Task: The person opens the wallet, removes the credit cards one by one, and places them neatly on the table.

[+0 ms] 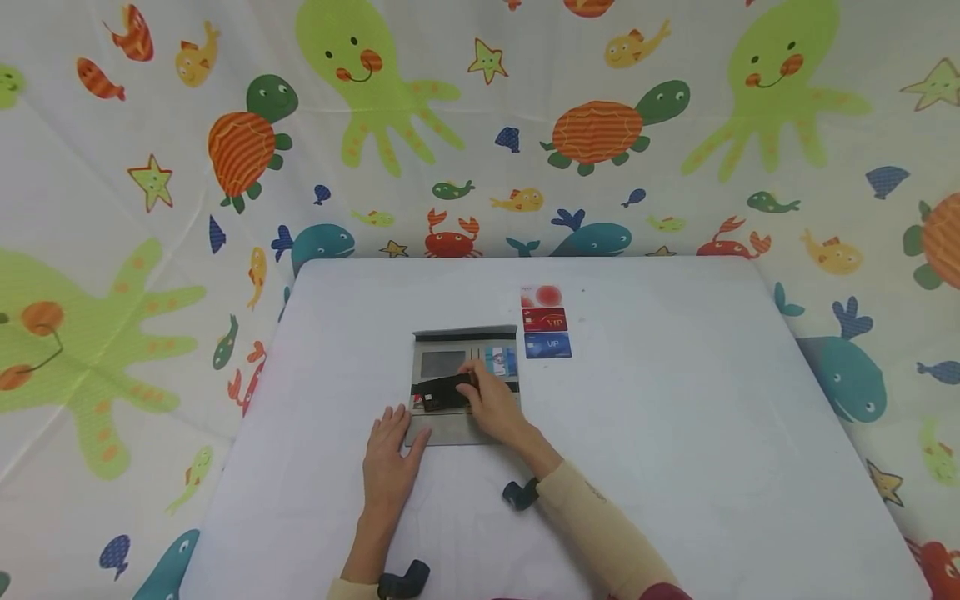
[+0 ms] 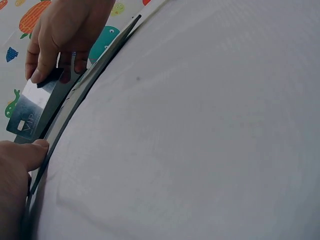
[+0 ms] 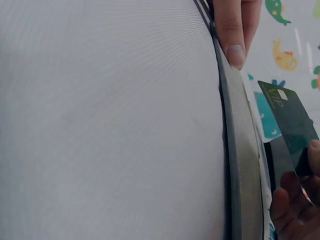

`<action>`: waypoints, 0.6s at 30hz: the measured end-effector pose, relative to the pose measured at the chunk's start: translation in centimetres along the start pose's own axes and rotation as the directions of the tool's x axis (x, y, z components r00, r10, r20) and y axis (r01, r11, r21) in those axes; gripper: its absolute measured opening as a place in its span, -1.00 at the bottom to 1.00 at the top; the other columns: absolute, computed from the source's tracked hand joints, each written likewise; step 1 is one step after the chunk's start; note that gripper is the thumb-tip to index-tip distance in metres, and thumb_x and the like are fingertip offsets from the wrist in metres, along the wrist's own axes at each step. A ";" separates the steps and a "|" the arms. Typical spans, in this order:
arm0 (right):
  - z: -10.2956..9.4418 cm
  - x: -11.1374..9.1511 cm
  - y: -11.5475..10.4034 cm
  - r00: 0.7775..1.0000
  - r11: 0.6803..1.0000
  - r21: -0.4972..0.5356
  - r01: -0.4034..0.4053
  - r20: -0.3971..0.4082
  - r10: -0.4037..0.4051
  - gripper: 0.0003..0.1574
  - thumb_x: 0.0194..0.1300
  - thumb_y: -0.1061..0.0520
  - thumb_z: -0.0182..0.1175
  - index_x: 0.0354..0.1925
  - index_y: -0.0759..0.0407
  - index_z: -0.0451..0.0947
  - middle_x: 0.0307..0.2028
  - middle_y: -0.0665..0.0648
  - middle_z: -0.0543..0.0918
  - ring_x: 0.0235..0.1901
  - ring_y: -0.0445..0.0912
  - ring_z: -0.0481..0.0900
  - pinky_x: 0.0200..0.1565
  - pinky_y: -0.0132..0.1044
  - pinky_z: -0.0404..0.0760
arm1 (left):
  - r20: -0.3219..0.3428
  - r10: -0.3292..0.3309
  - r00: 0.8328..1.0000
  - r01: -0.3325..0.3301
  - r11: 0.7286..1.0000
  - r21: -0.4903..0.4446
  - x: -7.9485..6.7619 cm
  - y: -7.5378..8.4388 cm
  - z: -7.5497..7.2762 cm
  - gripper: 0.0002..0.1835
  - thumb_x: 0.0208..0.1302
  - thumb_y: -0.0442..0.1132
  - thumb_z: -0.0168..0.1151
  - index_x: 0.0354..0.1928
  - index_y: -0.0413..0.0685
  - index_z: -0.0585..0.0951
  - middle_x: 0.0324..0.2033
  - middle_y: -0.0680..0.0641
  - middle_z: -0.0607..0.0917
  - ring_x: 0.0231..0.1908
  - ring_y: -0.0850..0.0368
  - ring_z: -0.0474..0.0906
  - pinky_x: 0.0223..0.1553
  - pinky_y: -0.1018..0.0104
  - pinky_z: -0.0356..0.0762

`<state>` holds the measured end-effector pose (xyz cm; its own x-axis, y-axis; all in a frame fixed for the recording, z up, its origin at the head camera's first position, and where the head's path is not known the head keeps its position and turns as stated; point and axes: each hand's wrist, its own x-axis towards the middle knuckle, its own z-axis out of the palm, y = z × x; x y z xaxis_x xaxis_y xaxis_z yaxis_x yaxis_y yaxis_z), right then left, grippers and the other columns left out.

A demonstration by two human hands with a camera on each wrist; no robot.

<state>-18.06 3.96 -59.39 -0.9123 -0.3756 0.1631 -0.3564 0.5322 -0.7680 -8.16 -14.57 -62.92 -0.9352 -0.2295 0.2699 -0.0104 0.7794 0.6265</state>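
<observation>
A grey wallet (image 1: 450, 430) lies unfolded on the white table, with card slots and a clear window inside. My right hand (image 1: 495, 406) pinches a black card (image 1: 441, 394) between thumb and fingers, above the wallet's inner side. "VIP" and a chip show on this card (image 3: 287, 122) in the right wrist view, where it stands tilted. My left hand (image 1: 390, 467) rests at the wallet's lower left edge, fingers stretched out; its thumb (image 2: 37, 150) touches that edge in the left wrist view. A blue-white card (image 1: 501, 362) sits in the wallet's upper right.
Right of the wallet, three cards lie in a column: a white-pink one (image 1: 541, 297), a red VIP card (image 1: 545, 320) and a blue VIP card (image 1: 547, 345). A cloth (image 1: 480, 125) printed with sea animals hangs around the white table (image 1: 675, 417).
</observation>
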 end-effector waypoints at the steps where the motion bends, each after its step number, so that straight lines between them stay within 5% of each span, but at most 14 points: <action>1: -0.1 0.0 0.0 1.000 1.000 0.009 -0.013 -0.013 0.013 -0.70 0.52 0.05 0.09 0.14 0.07 0.41 -0.33 0.02 0.52 -0.42 -0.19 0.43 -0.35 -0.39 0.47 | 0.001 0.000 1.000 0.000 1.000 -0.001 0.0 0.1 -0.1 -0.42 0.24 -0.07 0.42 0.23 -0.24 0.59 0.28 -0.20 0.58 0.41 -0.15 0.38 0.49 -0.13 0.22; 9: -1.2 -0.4 0.6 0.988 0.984 0.136 -0.114 -0.084 0.126 -0.48 0.47 0.02 0.17 0.29 0.16 0.38 -0.26 0.12 0.68 -0.52 -0.20 0.63 -0.39 -0.43 0.60 | 0.003 -0.015 1.000 0.015 1.000 -0.003 -0.1 0.1 -0.1 -0.42 0.24 -0.07 0.42 0.24 -0.22 0.59 0.29 -0.19 0.58 0.42 -0.14 0.38 0.49 -0.13 0.22; 13: -2.0 -0.7 0.9 0.975 0.962 0.220 -0.162 -0.116 0.190 -0.55 0.44 0.04 0.21 0.21 0.19 0.47 -0.18 0.23 0.71 -0.50 -0.12 0.70 -0.37 -0.41 0.71 | 0.001 -0.015 1.000 0.015 1.000 -0.004 -0.1 -0.1 0.1 -0.41 0.23 -0.06 0.42 0.24 -0.21 0.59 0.29 -0.18 0.57 0.42 -0.14 0.38 0.49 -0.13 0.22; 18: -3.3 -1.1 1.1 0.954 0.952 0.232 -0.199 -0.178 0.242 -0.61 0.44 0.08 0.21 0.17 0.16 0.49 -0.30 0.18 0.67 -0.49 -0.13 0.68 -0.40 -0.43 0.69 | 0.004 -0.012 1.000 0.012 1.000 0.006 -0.1 -0.4 0.3 -0.39 0.22 -0.05 0.43 0.25 -0.21 0.58 0.30 -0.18 0.57 0.42 -0.15 0.37 0.48 -0.14 0.23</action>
<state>-18.11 7.44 -58.41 -0.9923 -0.0947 0.0796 -0.1115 0.4054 -0.9073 -8.19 -14.71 -63.39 -0.9365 -0.2362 0.2593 -0.0236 0.7799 0.6254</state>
